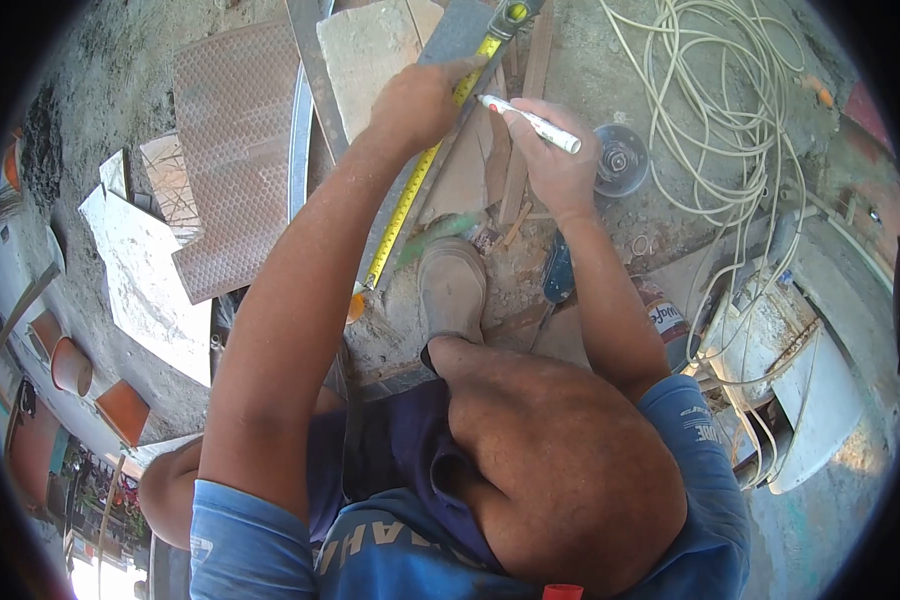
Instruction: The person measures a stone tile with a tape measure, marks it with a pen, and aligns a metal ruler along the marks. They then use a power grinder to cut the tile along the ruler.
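A yellow tape measure [406, 203] is drawn out along a long grey strip [452, 32], its case lying at the top end. My left hand [418, 104] presses the tape blade against the strip, index finger stretched toward the case and the other fingers curled. In my right hand [558, 160] is a white marker [542, 127], uncapped, its dark tip at the right edge of the strip. The strip slants from near my shoe [452, 290] up to the top of the view. What lies under my left palm is hidden.
Brown patterned tile [235, 150] and broken white tile [155, 285] lie left. A clear round disc [620, 160] sits beside my right hand, with a coiled pale cable [715, 120] beyond it. A dark blue-handled tool [558, 268] lies below my right wrist.
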A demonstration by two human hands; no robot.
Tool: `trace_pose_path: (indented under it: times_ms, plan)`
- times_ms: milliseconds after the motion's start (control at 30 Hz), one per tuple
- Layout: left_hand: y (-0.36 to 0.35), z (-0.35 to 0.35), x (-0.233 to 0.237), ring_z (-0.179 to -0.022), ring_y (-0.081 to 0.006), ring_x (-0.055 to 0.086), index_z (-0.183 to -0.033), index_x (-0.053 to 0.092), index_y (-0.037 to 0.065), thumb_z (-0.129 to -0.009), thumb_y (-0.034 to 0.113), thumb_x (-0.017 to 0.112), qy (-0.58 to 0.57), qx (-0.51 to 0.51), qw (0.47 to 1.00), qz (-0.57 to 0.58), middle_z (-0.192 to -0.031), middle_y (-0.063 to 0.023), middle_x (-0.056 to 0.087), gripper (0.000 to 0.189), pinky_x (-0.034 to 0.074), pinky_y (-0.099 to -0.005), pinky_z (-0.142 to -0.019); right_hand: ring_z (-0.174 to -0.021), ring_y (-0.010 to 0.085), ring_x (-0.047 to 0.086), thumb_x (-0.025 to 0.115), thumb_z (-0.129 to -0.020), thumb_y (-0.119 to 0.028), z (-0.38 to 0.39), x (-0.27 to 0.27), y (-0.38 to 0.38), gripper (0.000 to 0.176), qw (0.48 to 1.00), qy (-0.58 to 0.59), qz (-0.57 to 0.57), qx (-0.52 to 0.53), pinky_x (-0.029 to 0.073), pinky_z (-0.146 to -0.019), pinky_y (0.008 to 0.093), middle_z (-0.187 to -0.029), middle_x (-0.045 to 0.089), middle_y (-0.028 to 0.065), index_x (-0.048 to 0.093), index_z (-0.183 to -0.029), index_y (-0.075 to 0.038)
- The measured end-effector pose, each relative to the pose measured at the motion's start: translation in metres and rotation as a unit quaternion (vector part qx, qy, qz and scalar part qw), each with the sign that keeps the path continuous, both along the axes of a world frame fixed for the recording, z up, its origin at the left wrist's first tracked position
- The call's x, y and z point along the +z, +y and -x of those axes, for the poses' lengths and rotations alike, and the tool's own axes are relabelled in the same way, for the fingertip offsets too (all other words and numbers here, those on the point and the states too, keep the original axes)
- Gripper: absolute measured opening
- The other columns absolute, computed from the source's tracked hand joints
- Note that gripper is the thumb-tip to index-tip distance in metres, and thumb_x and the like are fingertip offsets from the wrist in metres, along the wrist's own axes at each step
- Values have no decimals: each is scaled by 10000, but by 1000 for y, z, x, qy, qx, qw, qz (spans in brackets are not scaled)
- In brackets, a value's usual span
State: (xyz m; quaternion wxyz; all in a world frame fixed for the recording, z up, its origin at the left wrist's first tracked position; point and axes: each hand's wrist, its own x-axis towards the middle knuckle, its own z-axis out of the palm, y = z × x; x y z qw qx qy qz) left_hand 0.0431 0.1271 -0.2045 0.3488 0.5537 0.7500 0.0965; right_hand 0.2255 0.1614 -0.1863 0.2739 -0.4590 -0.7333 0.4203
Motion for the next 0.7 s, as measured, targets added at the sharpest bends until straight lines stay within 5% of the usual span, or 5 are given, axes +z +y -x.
trace_pose_path:
  times_ms: [700]
  plan:
    - [0,-2,-3,-836,-274,698,-1430,504,233,-834,94,673,-3,-6,1000,-3,-938,-154,708,635,554,-404,-800,-757,214,685,747,-837,-142,-1,-2,0,152,1000,5,-1,8,527,-680,314,-875,721,110,728,-941,-33]
